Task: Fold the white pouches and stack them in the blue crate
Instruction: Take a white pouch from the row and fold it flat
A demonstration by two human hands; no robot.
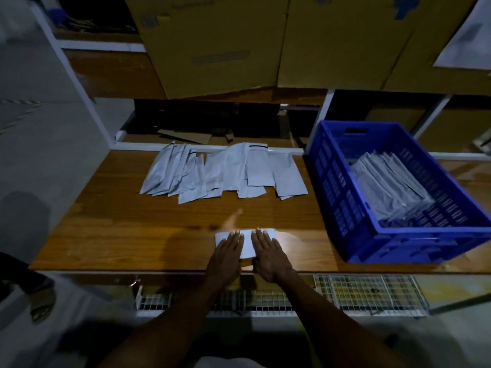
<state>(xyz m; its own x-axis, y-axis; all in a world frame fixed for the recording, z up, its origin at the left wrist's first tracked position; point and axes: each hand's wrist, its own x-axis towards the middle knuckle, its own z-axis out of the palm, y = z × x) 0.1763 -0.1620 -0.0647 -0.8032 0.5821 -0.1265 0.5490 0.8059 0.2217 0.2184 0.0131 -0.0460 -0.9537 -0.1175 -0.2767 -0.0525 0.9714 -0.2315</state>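
Note:
One white pouch (247, 243) lies near the front edge of the wooden table (119, 235). My left hand (225, 257) and my right hand (269, 254) both press flat on it, fingers straight, side by side. At the back of the table several unfolded white pouches (223, 172) are spread in a loose row. The blue crate (332, 187) stands at the right end of the table and holds a stack of folded pouches (390, 187) leaning inside it.
Large cardboard boxes (225, 43) sit on the shelf above the table. A white shelf frame (79, 83) runs up at the left. Below the table's front edge is a wire grid shelf (366, 290).

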